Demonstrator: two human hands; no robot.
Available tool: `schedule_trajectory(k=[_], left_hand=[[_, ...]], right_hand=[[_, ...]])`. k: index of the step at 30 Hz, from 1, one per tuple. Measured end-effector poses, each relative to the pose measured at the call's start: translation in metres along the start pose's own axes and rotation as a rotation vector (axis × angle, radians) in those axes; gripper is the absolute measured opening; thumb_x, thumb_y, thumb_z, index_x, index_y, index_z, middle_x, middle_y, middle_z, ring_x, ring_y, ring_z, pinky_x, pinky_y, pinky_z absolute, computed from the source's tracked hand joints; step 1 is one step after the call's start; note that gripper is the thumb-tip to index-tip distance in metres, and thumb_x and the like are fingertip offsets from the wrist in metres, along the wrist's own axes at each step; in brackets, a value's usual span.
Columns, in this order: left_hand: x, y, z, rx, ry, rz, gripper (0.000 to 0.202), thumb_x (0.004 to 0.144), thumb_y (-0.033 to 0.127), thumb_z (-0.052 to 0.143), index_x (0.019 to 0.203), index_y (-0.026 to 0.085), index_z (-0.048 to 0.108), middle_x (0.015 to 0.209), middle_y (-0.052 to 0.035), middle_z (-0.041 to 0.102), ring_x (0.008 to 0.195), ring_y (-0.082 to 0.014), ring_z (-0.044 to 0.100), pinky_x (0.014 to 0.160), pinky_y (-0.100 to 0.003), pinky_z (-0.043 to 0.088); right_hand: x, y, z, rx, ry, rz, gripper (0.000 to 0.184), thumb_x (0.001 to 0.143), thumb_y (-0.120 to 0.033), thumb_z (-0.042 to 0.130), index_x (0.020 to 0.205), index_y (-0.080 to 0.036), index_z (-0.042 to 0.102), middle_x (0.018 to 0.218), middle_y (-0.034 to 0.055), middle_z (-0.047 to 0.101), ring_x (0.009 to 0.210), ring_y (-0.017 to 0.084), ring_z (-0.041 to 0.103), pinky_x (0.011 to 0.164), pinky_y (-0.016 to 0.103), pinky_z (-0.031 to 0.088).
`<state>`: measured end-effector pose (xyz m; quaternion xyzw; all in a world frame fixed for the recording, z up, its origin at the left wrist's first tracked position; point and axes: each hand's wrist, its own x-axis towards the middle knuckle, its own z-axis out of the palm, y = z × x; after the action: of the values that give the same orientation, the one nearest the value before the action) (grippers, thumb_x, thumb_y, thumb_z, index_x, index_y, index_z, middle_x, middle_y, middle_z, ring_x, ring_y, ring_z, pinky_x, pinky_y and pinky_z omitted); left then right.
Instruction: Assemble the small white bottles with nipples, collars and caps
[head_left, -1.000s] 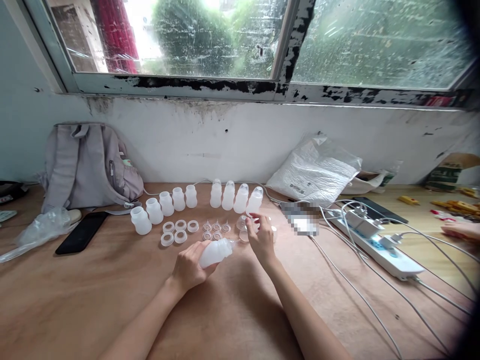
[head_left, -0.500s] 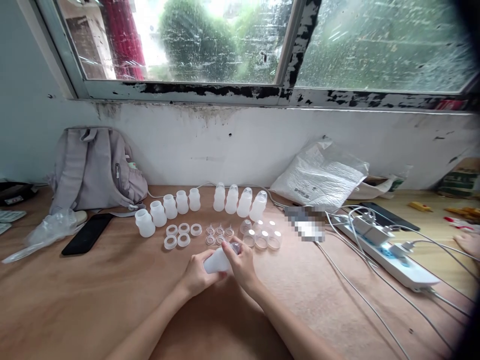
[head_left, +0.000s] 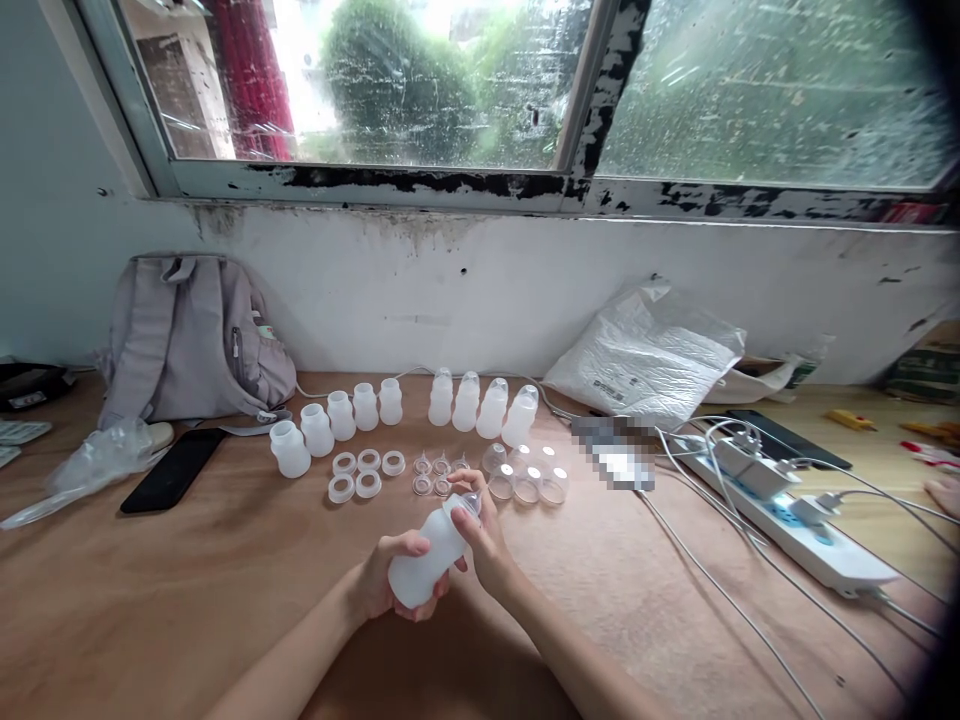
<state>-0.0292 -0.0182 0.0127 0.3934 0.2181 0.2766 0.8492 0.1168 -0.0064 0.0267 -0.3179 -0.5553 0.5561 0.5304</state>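
Observation:
A white baby bottle (head_left: 429, 556) is held tilted between both hands, its clear top pointing up and to the right. My left hand (head_left: 382, 578) is closed round the bottle's body. My right hand (head_left: 487, 540) has its fingers and thumb closed round the collar and clear top; whether that is a nipple or a cap is hard to make out. Just beyond the hands lie clear nipples (head_left: 422, 485), white collar rings (head_left: 341, 488) and clear dome caps (head_left: 527, 486). Open bottle bodies (head_left: 290, 448) stand in a row at the left, capped bottles (head_left: 492, 408) to the right.
A grey backpack (head_left: 187, 335) and a black phone (head_left: 172, 470) are at the left. At the right lie a white plastic mailer (head_left: 652, 350) and a power strip (head_left: 795, 525) with white cables crossing the table. Part of another person's hand shows at the far right edge.
The bottle has come nearer to me and lower, with more of its body now showing. Both hands still hold it, and the right fingers have shifted round its top.

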Motion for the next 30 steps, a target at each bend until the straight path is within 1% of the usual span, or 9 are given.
schedule_trajectory(k=[2,4,8,11,14,16,21,24,30], left_hand=[[0.0,0.0,-0.005,-0.074,-0.019,0.008,0.052,0.065,0.046,0.044,0.097,0.006,0.054,0.054,-0.0007,0.049,0.031,-0.0077,0.044,0.027,-0.018,0.016],[-0.002,0.002,-0.01,-0.115,-0.012,0.064,0.056,0.063,0.052,0.043,0.092,0.006,0.054,0.05,0.0017,0.045,0.029,-0.0056,0.038,0.027,-0.018,0.017],[-0.007,0.006,-0.016,-0.065,0.017,0.165,0.062,0.061,0.064,0.041,0.088,0.009,0.054,0.047,0.0035,0.04,0.029,-0.0045,0.032,0.026,-0.018,0.017],[-0.008,0.006,-0.014,-0.058,0.063,0.209,0.064,0.064,0.068,0.037,0.089,0.011,0.054,0.05,0.0027,0.041,0.03,-0.0039,0.031,0.026,-0.018,0.017],[-0.004,0.006,-0.007,-0.084,0.118,0.183,0.065,0.072,0.066,0.028,0.092,0.011,0.055,0.052,0.0007,0.044,0.031,-0.005,0.034,0.028,-0.019,0.017],[0.0,0.007,-0.001,-0.095,0.163,0.139,0.064,0.076,0.063,0.025,0.098,0.011,0.054,0.055,-0.0015,0.049,0.034,-0.007,0.041,0.029,-0.019,0.017],[0.006,0.008,0.008,-0.015,0.272,0.109,0.054,0.08,0.052,0.027,0.11,0.012,0.049,0.072,-0.0069,0.061,0.043,-0.0119,0.054,0.032,-0.018,0.022],[0.008,0.007,0.009,0.031,0.293,0.086,0.051,0.08,0.048,0.029,0.106,0.01,0.05,0.075,-0.0087,0.063,0.044,-0.013,0.056,0.032,-0.018,0.024],[0.008,0.004,0.006,0.058,0.319,0.049,0.048,0.08,0.049,0.033,0.097,0.008,0.052,0.072,-0.0087,0.063,0.045,-0.0136,0.057,0.033,-0.018,0.026]], right_hand=[[0.006,0.003,-0.002,0.008,-0.02,-0.017,0.034,0.073,-0.046,0.053,0.096,-0.024,0.041,0.067,-0.0045,0.047,0.04,0.006,0.04,0.033,0.018,0.029],[0.013,0.007,-0.006,-0.016,0.005,-0.015,0.031,0.073,-0.043,0.056,0.093,-0.024,0.042,0.064,-0.0056,0.044,0.045,0.006,0.04,0.038,0.018,0.031],[0.024,0.014,-0.014,-0.035,0.092,0.069,0.025,0.072,-0.039,0.058,0.086,-0.023,0.044,0.059,-0.0077,0.041,0.042,0.006,0.034,0.037,0.018,0.025],[0.026,0.016,-0.017,0.003,0.104,0.087,0.022,0.074,-0.041,0.055,0.08,-0.021,0.046,0.059,-0.0072,0.041,0.04,0.005,0.033,0.036,0.018,0.025],[0.026,0.016,-0.017,0.028,0.109,0.097,0.023,0.076,-0.043,0.053,0.075,-0.02,0.048,0.06,-0.0062,0.042,0.04,0.005,0.035,0.037,0.019,0.026],[0.026,0.014,-0.018,0.048,0.12,0.097,0.025,0.077,-0.044,0.051,0.075,-0.019,0.049,0.06,-0.0057,0.043,0.04,0.005,0.037,0.037,0.019,0.027],[0.029,0.01,-0.025,0.012,0.201,0.016,0.026,0.079,-0.044,0.048,0.073,-0.019,0.051,0.052,-0.006,0.04,0.041,0.006,0.037,0.039,0.02,0.029],[0.032,0.006,-0.031,-0.042,0.247,-0.023,0.024,0.077,-0.041,0.053,0.067,-0.019,0.05,0.05,-0.0061,0.039,0.042,0.007,0.035,0.04,0.02,0.029],[0.034,-0.001,-0.037,-0.052,0.257,-0.015,0.026,0.074,-0.038,0.058,0.061,-0.018,0.048,0.049,-0.0057,0.039,0.043,0.007,0.034,0.041,0.021,0.027]])
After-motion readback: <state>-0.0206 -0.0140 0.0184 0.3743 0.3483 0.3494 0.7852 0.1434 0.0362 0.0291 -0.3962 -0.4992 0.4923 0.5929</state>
